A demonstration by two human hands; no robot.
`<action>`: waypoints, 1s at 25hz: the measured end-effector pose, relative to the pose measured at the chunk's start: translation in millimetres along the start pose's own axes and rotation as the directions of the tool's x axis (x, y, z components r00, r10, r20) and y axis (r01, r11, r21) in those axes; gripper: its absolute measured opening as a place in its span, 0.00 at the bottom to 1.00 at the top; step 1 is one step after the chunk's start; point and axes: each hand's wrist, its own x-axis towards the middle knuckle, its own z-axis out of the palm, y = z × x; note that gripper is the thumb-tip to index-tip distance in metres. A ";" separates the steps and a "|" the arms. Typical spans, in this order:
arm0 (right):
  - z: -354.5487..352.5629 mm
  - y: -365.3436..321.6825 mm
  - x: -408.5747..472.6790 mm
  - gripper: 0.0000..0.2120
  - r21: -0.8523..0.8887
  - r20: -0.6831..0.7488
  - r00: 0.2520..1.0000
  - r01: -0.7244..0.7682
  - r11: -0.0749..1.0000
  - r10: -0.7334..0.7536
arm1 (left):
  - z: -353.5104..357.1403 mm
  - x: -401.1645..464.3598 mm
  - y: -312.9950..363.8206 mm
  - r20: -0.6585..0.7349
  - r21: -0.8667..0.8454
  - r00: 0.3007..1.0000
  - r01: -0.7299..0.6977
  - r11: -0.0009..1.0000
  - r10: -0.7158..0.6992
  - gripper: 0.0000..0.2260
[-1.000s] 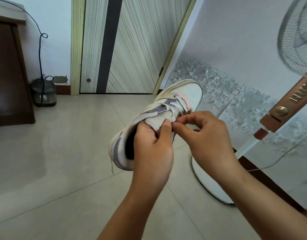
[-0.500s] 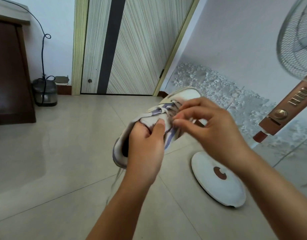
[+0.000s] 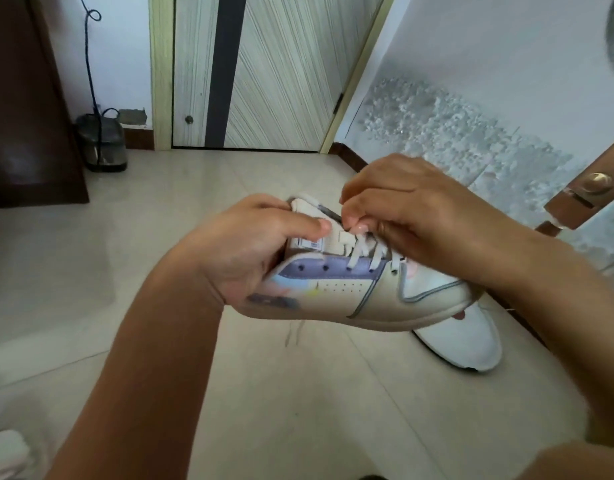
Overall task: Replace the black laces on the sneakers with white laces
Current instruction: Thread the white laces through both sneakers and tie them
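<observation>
Pale glossy floor tiles (image 3: pixel 91 271) run back to a striped grey door (image 3: pixel 264 71), with a dark brown wooden cabinet (image 3: pixel 25 109) at the left and a round white fan base (image 3: pixel 471 344) by the right wall. Above the open middle floor, the left hand (image 3: pixel 243 251) grips the heel end of a white sneaker with purple eyelet panel (image 3: pixel 361 289). The right hand (image 3: pixel 419 220) pinches its white lace (image 3: pixel 364 251) with curled fingers (image 3: pixel 359 228).
</observation>
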 end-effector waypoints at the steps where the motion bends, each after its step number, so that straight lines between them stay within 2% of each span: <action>1: 2.1 -1.2 -0.3 0.06 0.000 0.000 1.000 0.024 1.000 -0.024 | -2.0 -0.9 0.4 0.020 -0.001 1.000 0.006 1.000 -0.006 0.14; 4: 5.2 -5.1 4.3 0.10 0.213 0.074 0.997 -0.024 0.977 0.009 | -12.7 -1.0 -0.4 0.048 0.045 0.998 0.023 0.999 -0.026 0.19; 6: 12.8 -4.0 11.5 0.11 0.267 0.143 0.988 0.021 0.963 -0.062 | -22.6 0.9 -4.3 0.005 0.099 0.999 0.049 0.994 -0.050 0.22; 7: 18.5 -1.3 15.4 0.11 0.212 0.156 0.979 0.099 0.972 -0.134 | -26.0 0.3 -6.3 -0.010 0.121 0.998 0.066 0.990 -0.066 0.18; 9: 30.9 4.2 22.9 0.10 -0.015 0.132 0.935 0.333 0.943 -0.329 | -29.2 -2.1 -9.5 -0.001 0.126 0.995 0.099 0.987 -0.099 0.06; 11: 36.3 6.1 32.6 0.09 -0.183 0.122 0.866 0.499 0.847 -0.485 | -31.5 -4.2 -11.3 -0.002 0.105 0.993 0.115 0.988 -0.116 0.03; 12: 38.1 6.7 36.3 0.09 -0.184 0.123 0.862 0.507 0.842 -0.492 | -33.9 -3.6 -12.6 -0.021 0.097 0.993 0.118 0.988 -0.116 0.02; 14: 41.5 4.9 40.3 0.09 -0.045 0.161 0.891 0.436 0.899 -0.424 | -35.3 -1.5 -13.2 -0.073 0.121 0.990 0.128 0.984 -0.120 0.03; 15: 40.7 2.5 41.6 0.09 0.101 0.237 0.905 0.337 0.936 -0.352 | -35.0 -0.6 -13.6 -0.098 0.160 0.988 0.135 0.978 -0.121 0.06; 16: 37.0 0.2 43.8 0.09 0.243 0.383 0.881 0.192 0.951 -0.276 | -34.8 0.6 -14.2 -0.124 0.219 0.986 0.139 0.966 -0.114 0.08; 18: 24.3 -1.0 53.4 0.09 0.318 0.671 0.728 -0.113 0.941 -0.139 | -32.3 2.1 -14.1 -0.171 0.314 0.982 0.136 0.940 -0.085 0.09; 19: 19.0 0.7 58.4 0.10 0.309 0.748 0.657 -0.221 0.925 -0.093 | -30.9 2.2 -13.3 -0.179 0.345 0.981 0.133 0.929 -0.074 0.09; 21: 12.6 3.1 62.8 0.15 0.251 0.817 0.571 -0.232 0.940 -0.077 | -29.2 1.7 -11.7 -0.152 0.425 0.986 0.126 0.896 -0.066 0.11; 23: 10.6 2.9 63.8 0.21 0.192 0.825 0.557 -0.120 0.974 -0.094 | -28.1 0.8 -10.7 -0.087 0.494 0.994 0.097 0.864 -0.062 0.13; 25: 9.9 1.2 61.2 0.23 0.101 0.807 0.584 0.011 0.995 -0.089 | -29.1 0.6 -11.4 -0.053 0.484 0.997 0.067 0.872 -0.047 0.13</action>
